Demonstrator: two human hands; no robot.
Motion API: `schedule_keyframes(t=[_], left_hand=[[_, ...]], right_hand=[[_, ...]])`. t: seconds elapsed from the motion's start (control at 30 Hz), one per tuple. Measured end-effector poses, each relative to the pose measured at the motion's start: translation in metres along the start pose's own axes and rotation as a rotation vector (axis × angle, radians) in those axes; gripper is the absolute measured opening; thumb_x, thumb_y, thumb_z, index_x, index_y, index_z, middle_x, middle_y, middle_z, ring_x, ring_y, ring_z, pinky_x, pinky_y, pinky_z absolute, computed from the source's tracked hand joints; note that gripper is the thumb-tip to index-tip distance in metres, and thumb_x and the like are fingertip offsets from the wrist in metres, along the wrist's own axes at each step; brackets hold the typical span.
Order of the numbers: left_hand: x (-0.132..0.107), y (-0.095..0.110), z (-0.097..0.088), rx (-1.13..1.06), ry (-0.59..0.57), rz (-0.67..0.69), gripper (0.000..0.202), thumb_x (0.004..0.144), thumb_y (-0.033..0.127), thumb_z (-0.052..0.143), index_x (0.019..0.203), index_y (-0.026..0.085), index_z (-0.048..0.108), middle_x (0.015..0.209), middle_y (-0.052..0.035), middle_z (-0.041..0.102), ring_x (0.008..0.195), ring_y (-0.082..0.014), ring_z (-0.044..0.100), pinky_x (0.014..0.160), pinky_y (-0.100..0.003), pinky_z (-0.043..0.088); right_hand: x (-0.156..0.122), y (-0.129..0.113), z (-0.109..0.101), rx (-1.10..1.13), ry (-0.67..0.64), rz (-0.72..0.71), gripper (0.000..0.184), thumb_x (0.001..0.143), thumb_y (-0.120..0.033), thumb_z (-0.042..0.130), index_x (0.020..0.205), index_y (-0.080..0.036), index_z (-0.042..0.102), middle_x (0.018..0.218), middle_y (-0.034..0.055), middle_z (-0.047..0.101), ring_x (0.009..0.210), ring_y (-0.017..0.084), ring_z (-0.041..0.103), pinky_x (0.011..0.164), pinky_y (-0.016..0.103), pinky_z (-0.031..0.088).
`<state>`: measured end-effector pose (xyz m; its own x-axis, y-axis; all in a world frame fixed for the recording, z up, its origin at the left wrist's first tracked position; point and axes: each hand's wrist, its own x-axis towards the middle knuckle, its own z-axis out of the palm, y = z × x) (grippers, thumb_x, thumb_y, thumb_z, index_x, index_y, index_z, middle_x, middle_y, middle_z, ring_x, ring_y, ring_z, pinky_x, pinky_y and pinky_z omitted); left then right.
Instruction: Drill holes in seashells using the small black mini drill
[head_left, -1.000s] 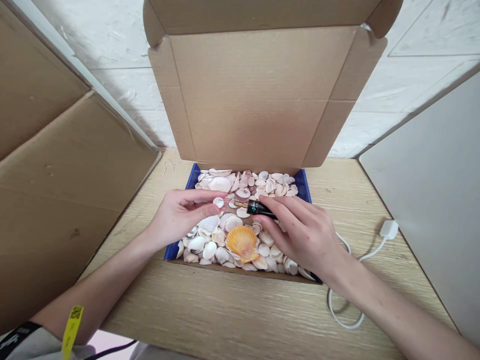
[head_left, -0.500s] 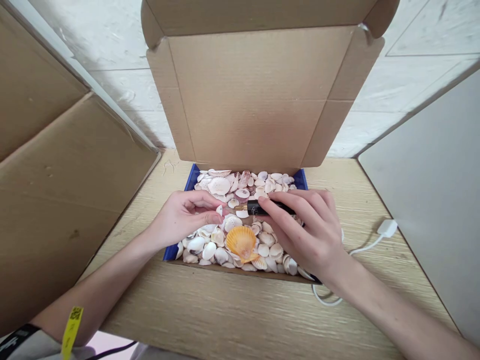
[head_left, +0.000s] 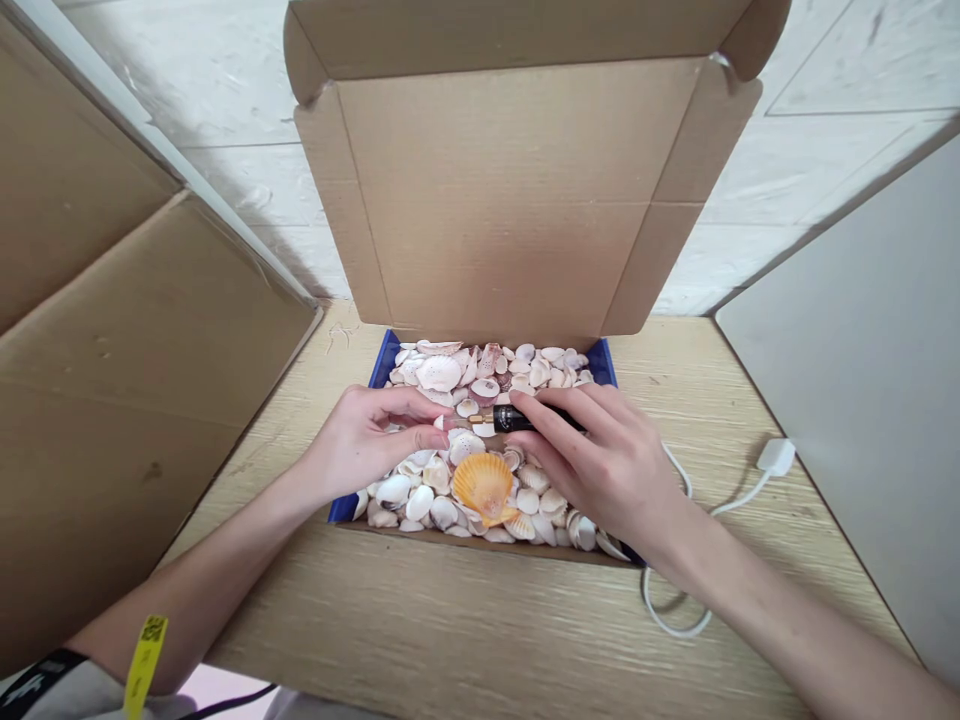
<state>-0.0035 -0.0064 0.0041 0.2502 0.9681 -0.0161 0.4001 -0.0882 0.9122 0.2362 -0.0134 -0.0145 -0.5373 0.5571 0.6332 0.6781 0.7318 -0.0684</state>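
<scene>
Between the thumb and fingers of my left hand [head_left: 382, 432] is a small white seashell [head_left: 440, 423]. My right hand [head_left: 600, 450] grips a black mini electric drill [head_left: 514, 419] with a brass-coloured chuck. Its thin bit points left at the shell; whether the tip touches it I cannot tell. Both hands are over an open cardboard box [head_left: 375, 530] with blue sides, filled with many white and pinkish shells [head_left: 439, 374]. A large orange scallop shell [head_left: 483, 485] lies on top near the front, below the drill.
The box's lid [head_left: 502, 190] stands raised at the back. A white cable [head_left: 679, 630] with a white plug-like block [head_left: 775, 457] lies on the wooden table [head_left: 450, 620] to the right. Cardboard [head_left: 150, 380] borders the left, a pale panel [head_left: 862, 380] the right, a white wall behind.
My right hand has shifted slightly left and its fingers have drawn in around the drill. The white cable has moved a little. My left hand still holds the shell in nearly the same place.
</scene>
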Motion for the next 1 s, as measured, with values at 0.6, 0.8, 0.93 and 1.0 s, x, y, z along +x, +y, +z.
schedule_keyframes(t=[0.6,0.8,0.93,1.0], left_hand=[[-0.005,-0.001,0.004,0.012,0.109,0.038,0.010,0.065,0.023,0.080,0.072,0.020,0.074,0.071,-0.0007,0.076,0.062,-0.0144,0.069,0.061,-0.023,0.057],[-0.005,-0.004,0.003,0.002,0.099,0.032,0.011,0.065,0.024,0.080,0.072,0.019,0.073,0.073,-0.0017,0.076,0.064,-0.0155,0.069,0.060,-0.023,0.056],[-0.007,-0.005,0.004,-0.036,0.136,0.044,0.014,0.064,0.025,0.082,0.073,0.019,0.073,0.074,-0.0017,0.076,0.066,-0.0161,0.070,0.063,-0.024,0.057],[-0.008,-0.004,0.005,0.001,0.138,0.081,0.011,0.064,0.022,0.081,0.071,0.020,0.073,0.073,-0.0005,0.076,0.064,-0.0149,0.069,0.063,-0.024,0.057]], right_hand=[[0.000,-0.004,-0.005,-0.059,0.070,-0.041,0.029,0.088,-0.025,0.062,0.116,-0.017,0.059,0.091,0.0078,0.071,0.077,0.016,0.060,0.068,0.030,0.045],[0.001,-0.004,-0.005,-0.060,0.078,-0.056,0.030,0.085,-0.025,0.066,0.112,-0.013,0.060,0.090,0.0085,0.071,0.075,0.017,0.060,0.066,0.030,0.046],[0.000,-0.005,-0.003,-0.034,0.077,-0.036,0.029,0.086,-0.029,0.066,0.108,-0.011,0.061,0.084,0.0064,0.071,0.069,0.014,0.061,0.062,0.027,0.047],[0.000,-0.006,-0.001,-0.006,0.067,-0.038,0.030,0.086,-0.030,0.066,0.107,-0.009,0.062,0.082,0.0060,0.070,0.068,0.013,0.062,0.061,0.025,0.048]])
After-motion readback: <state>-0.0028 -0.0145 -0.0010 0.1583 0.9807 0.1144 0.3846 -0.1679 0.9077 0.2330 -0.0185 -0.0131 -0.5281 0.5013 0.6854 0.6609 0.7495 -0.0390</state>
